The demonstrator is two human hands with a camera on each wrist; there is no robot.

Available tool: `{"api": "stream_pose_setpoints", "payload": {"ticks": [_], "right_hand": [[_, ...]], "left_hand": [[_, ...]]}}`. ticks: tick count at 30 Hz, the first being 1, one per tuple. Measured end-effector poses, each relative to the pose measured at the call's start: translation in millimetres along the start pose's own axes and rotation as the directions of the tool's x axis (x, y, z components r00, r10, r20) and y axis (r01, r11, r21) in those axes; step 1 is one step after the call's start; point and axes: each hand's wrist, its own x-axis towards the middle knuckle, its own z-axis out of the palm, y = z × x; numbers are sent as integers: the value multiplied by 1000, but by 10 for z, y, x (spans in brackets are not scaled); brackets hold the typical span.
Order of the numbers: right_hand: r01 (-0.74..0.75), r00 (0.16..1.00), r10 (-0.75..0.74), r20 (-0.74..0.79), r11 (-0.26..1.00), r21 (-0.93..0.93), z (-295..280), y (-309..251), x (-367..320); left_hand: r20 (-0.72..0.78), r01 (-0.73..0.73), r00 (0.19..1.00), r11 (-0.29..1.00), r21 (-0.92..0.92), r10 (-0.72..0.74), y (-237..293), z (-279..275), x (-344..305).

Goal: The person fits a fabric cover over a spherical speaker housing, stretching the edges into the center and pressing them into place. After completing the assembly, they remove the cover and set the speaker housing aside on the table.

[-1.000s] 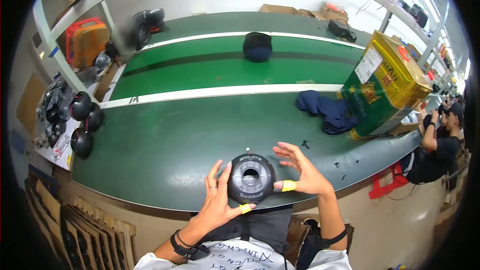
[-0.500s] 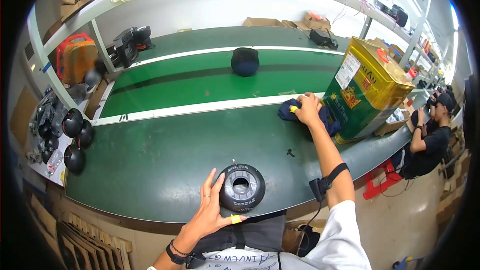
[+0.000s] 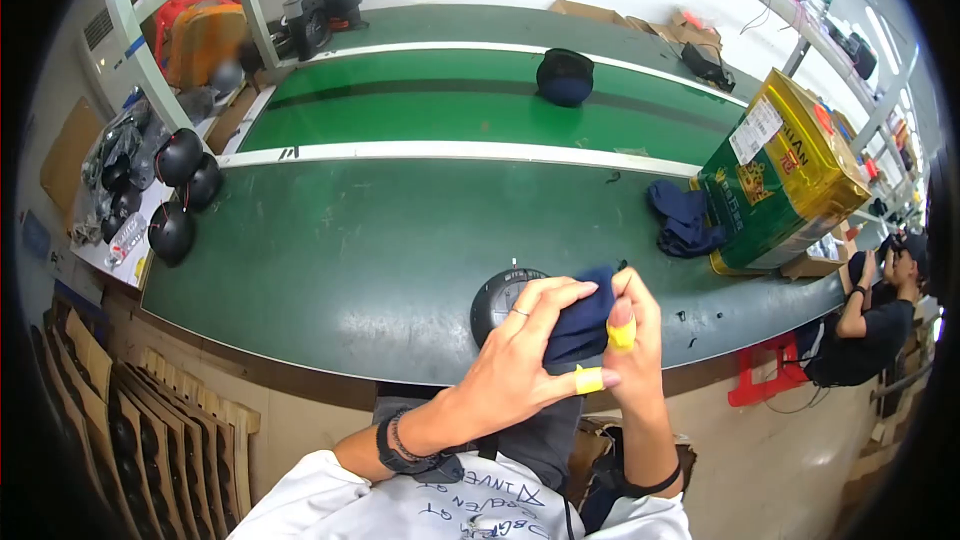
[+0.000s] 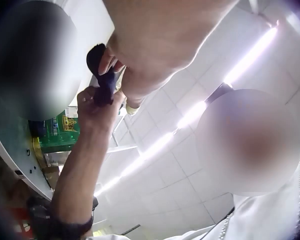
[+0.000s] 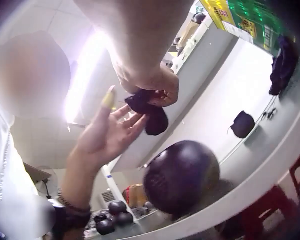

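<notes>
A piece of navy cloth [image 3: 583, 325] is stretched between both hands, in front of the person and above the near edge of the green table. My left hand [image 3: 515, 355] has its fingers over the cloth's left side, the thumb reaching below it with yellow tape around it. On the other side, my right hand [image 3: 637, 345] grips the cloth's right edge, its taped thumb upright. Behind the left fingers sits a black round housing [image 3: 490, 305] on the table, partly hidden; in the right wrist view it is a glossy black ball [image 5: 180, 177].
More navy cloth [image 3: 685, 218] lies against a large green and yellow tin [image 3: 780, 175] on the right. A black and navy ball [image 3: 565, 78] sits on the green belt [image 3: 420, 100]. Several black balls [image 3: 172, 230] stand at the left edge. Another person [image 3: 880, 310] sits far right.
The right hand went from beside the black housing to the cloth by the tin, and came back with one piece. The left hand has left the housing's side for that cloth.
</notes>
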Motion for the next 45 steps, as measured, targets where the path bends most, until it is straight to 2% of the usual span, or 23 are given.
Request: {"api": "stream_pose_setpoints", "payload": {"ticks": [2, 4, 6, 9, 10, 12, 14, 16, 20, 22, 24, 25, 28, 29, 31, 32, 34, 35, 40, 41, 42, 43, 45], "right_hand": [[-53, 994, 44, 95, 994, 91, -98, 51, -158], [-224, 972, 203, 119, 955, 194, -1, -61, -270], [-240, 967, 227, 114, 964, 116, -42, -35, -337], [-200, 972, 199, 126, 980, -9, -86, -25, -423], [-202, 971, 201, 131, 979, -6, -92, -30, -435], [-254, 963, 249, 105, 966, 41, -90, -44, -460], [-272, 960, 269, 74, 962, 23, -86, -49, -460], [-269, 962, 270, -31, 962, 42, -139, -28, -465], [-205, 974, 208, -87, 978, 46, -253, 52, -497], [-269, 955, 278, -101, 958, 99, -297, 120, -531], [-132, 988, 128, 85, 990, 40, -246, 145, -521], [-151, 977, 149, 150, 989, 3, -220, 134, -518], [-10, 985, 65, 157, 944, -329, -100, 75, -548], [-11, 985, 66, 157, 945, -328, -84, 64, -558], [-284, 959, 278, 58, 945, 162, -64, 57, -577], [-284, 959, 278, 58, 945, 164, -55, 85, -579], [-237, 965, 239, -111, 971, 34, -23, 162, -588], [-144, 974, 108, -199, 974, -174, 59, 160, -571], [-91, 992, 49, -120, 922, -377, -68, 138, -635], [-175, 974, 167, -150, 984, -38, -134, 136, -651], [-229, 950, 281, -138, 924, 305, -172, 133, -659], [-227, 944, 309, -117, 864, 449, -173, 130, -682], [-279, 940, 340, -35, 822, 497, -155, 165, -756]], "left_hand": [[52, 13, 999, 1000, -22, -12, -43, -34, -85], [147, 192, 976, 959, -210, -163, -155, -105, -207], [118, 215, 975, 943, -253, -190, -155, -158, -304], [184, 458, 888, 838, -296, -421, -56, -254, -407], [179, 461, 887, 838, -293, -425, -82, -260, -439], [187, 456, 881, 678, -576, -434, -149, -264, -511], [187, 469, 873, 673, -572, -450, -135, -377, -488], [290, 610, 781, 580, -539, -553, -137, -519, -495], [225, 589, 785, 582, -561, -577, -223, -580, -534], [212, 569, 791, 564, -598, -574, -263, -548, -536], [196, 548, 797, 546, -634, -572, -266, -510, -544], [219, 559, 777, 486, -672, -590, -255, -493, -554], [242, 546, 761, 394, -739, -602, -231, -480, -595], [241, 523, 766, 361, -772, -596, -227, -472, -614], [233, 501, 781, 360, -787, -579, -255, -437, -663], [225, 478, 797, 359, -801, -560, -262, -416, -684], [212, 452, 804, 340, -824, -555, -229, -330, -715], [198, 422, 812, 319, -849, -549, -217, -294, -734], [270, 351, 848, 102, -931, -457, -197, -261, -827], [284, 349, 852, 73, -934, -441, -139, -301, -785], [295, 344, 858, 44, -938, -421, -117, -326, -755], [327, 351, 858, -12, -936, -397, -182, -306, -784], [364, 363, 825, -88, -928, -433, -379, -249, -802]]}}
